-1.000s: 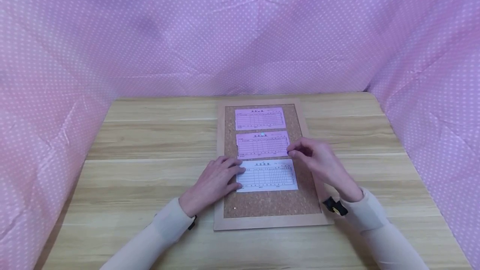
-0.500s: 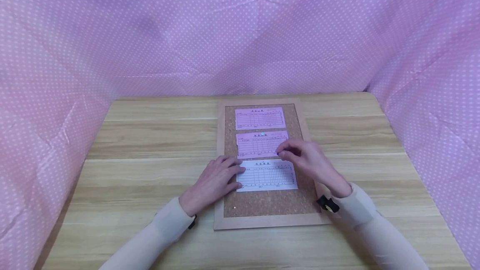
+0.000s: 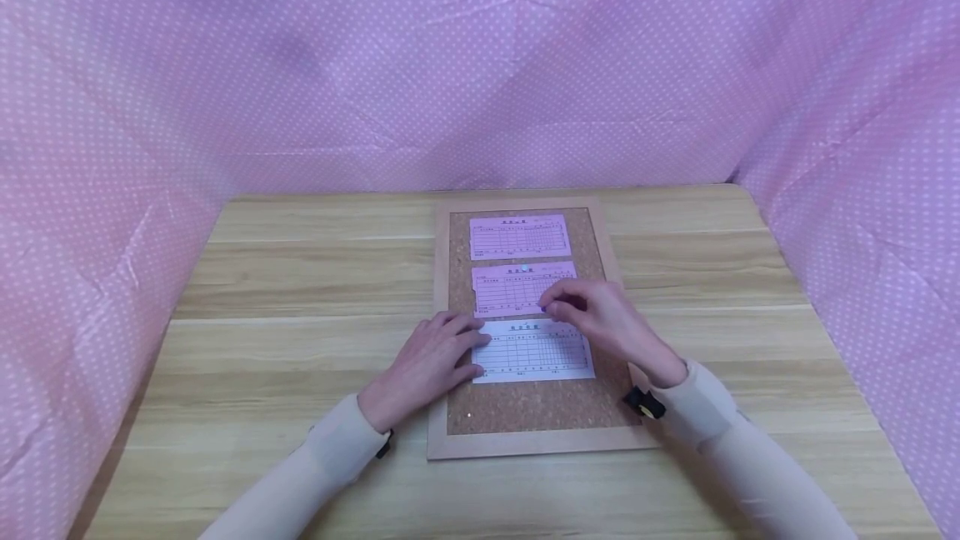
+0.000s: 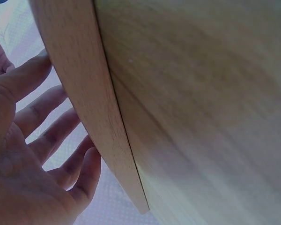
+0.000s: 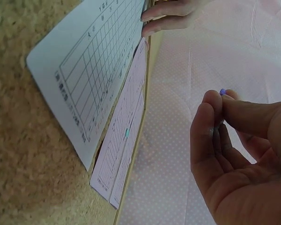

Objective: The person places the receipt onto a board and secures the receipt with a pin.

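Observation:
In the head view my left hand (image 3: 427, 361) lies across the left side of a framed cork board (image 3: 540, 408), its fingertips on the left edge of a white printed slip (image 3: 532, 352). My right hand (image 3: 611, 319) pinches a small purple pushpin (image 5: 223, 92) between thumb and forefinger. It is over the gap between the white slip and a pink slip (image 3: 506, 294) behind it, whose lower right part the hand hides. A teal pushpin (image 3: 524, 267) stands at that pink slip's top edge. Another pink slip (image 3: 517, 240) is farthest back.
The board lies flat on a wood-grain table (image 3: 300, 290). A tiny shiny dot (image 3: 469, 415) shows near the cork's lower left corner. Pink dotted cloth (image 3: 480, 65) hangs around the back and both sides.
My right hand has moved left with the purple pushpin, from the pink slip's right edge to over its lower right part. My left hand has stayed in place.

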`<action>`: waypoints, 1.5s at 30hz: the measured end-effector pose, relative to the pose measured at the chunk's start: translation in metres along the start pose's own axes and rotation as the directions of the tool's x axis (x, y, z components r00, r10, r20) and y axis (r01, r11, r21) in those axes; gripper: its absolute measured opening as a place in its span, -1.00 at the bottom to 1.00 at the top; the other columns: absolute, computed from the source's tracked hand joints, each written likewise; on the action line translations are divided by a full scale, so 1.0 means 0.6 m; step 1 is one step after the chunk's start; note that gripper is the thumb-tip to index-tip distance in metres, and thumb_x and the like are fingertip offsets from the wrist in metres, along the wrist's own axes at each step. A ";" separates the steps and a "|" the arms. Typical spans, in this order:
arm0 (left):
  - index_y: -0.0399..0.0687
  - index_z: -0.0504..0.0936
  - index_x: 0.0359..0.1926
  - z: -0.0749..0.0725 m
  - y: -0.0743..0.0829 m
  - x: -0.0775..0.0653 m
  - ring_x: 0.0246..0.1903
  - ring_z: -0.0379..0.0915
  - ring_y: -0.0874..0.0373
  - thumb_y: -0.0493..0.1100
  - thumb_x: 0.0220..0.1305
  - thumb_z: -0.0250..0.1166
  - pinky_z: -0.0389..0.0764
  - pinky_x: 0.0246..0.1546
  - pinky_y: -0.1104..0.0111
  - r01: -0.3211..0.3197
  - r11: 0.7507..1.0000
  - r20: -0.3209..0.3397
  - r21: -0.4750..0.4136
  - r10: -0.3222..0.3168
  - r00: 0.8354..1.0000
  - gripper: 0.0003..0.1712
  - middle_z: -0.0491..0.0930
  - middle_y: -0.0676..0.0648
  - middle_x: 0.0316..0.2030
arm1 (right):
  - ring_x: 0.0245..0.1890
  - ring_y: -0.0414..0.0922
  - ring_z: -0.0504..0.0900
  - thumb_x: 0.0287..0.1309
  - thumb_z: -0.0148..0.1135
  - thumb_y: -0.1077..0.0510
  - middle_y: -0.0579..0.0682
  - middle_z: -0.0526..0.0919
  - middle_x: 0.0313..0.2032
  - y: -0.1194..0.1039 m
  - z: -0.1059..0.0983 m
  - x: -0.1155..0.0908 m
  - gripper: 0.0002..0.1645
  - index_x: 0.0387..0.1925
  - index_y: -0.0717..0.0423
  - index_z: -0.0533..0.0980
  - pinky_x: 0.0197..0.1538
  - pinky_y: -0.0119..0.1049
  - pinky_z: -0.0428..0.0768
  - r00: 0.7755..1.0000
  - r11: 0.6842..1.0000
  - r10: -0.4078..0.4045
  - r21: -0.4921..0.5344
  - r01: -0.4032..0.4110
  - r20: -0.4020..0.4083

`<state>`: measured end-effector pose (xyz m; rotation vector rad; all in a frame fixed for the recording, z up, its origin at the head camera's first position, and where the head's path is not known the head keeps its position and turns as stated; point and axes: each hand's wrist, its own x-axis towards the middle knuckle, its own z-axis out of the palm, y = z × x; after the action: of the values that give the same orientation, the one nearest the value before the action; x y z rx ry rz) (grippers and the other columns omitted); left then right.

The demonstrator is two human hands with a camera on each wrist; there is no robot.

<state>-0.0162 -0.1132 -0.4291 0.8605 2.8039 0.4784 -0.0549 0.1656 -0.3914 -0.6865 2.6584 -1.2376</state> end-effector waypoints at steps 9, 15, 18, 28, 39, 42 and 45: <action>-0.02 0.71 0.20 0.000 0.000 -0.001 0.29 0.37 -0.08 0.04 0.29 0.49 0.48 0.17 0.00 -0.006 1.000 -0.005 -0.008 0.006 1.000 -0.49 0.55 -0.08 0.30 | -0.35 -0.15 0.60 0.33 0.31 0.37 -0.06 0.77 -0.24 0.000 0.006 0.008 -0.85 -0.18 0.16 0.74 -0.29 -0.33 0.56 0.999 1.000 0.011 0.011 -0.011 0.034; -0.02 0.71 0.20 0.000 0.000 0.000 0.29 0.38 -0.09 0.03 0.28 0.50 0.48 0.17 0.00 -0.011 1.000 -0.013 -0.009 0.011 1.000 -0.49 0.55 -0.09 0.29 | -0.34 -0.14 0.59 0.34 0.30 0.35 -0.06 0.76 -0.24 0.004 0.009 0.013 -0.85 -0.17 0.15 0.74 -0.29 -0.30 0.55 0.996 0.999 0.051 0.012 -0.052 0.068; -0.03 0.71 0.19 0.000 0.000 0.000 0.29 0.38 -0.09 0.03 0.29 0.50 0.48 0.16 0.00 -0.013 1.000 -0.014 -0.011 0.013 1.000 -0.50 0.55 -0.09 0.29 | -0.33 -0.14 0.58 0.34 0.30 0.34 -0.05 0.76 -0.23 0.005 0.012 0.016 -0.86 -0.17 0.14 0.73 -0.29 -0.29 0.54 0.994 0.998 0.064 0.011 -0.065 0.084; -0.03 0.72 0.19 0.001 -0.002 0.000 0.28 0.38 -0.10 0.02 0.28 0.50 0.48 0.15 -0.01 -0.020 1.000 -0.022 -0.009 0.019 1.000 -0.51 0.55 -0.09 0.29 | -0.37 -0.16 0.56 0.33 0.32 0.30 -0.08 0.73 -0.28 0.010 0.018 0.025 -0.87 -0.21 0.07 0.74 -0.31 -0.28 0.51 0.991 0.997 0.076 -0.023 -0.074 0.113; -0.02 0.72 0.19 0.000 -0.001 0.000 0.29 0.38 -0.10 0.04 0.28 0.50 0.48 0.19 -0.02 -0.011 1.000 -0.014 0.005 0.011 1.000 -0.50 0.55 -0.09 0.30 | -0.34 -0.21 0.56 0.29 0.36 0.28 -0.17 0.72 -0.36 0.023 0.024 0.034 -0.89 -0.26 0.03 0.74 -0.23 -0.26 0.50 0.988 0.996 0.047 -0.076 -0.036 0.150; -0.02 0.72 0.19 0.000 -0.001 0.000 0.29 0.38 -0.10 0.04 0.28 0.50 0.48 0.18 -0.02 -0.012 1.000 -0.015 0.004 0.012 1.000 -0.50 0.55 -0.09 0.30 | -0.34 -0.20 0.55 0.29 0.35 0.28 -0.18 0.71 -0.38 0.024 0.025 0.036 -0.88 -0.26 0.02 0.73 -0.22 -0.25 0.49 0.985 0.995 0.063 -0.081 -0.051 0.163; -0.02 0.72 0.18 0.001 -0.001 -0.001 0.30 0.37 -0.10 0.03 0.28 0.50 0.47 0.18 -0.03 -0.012 1.000 -0.014 0.003 0.012 1.000 -0.50 0.55 -0.09 0.30 | -0.35 -0.20 0.55 0.30 0.34 0.29 -0.18 0.69 -0.39 0.025 0.026 0.039 -0.88 -0.26 0.02 0.73 -0.23 -0.26 0.49 0.982 0.995 0.073 -0.083 -0.059 0.177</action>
<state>-0.0162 -0.1138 -0.4297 0.8782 2.8144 0.4841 -0.0761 0.1524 -0.4113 -0.6805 2.5688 -1.0097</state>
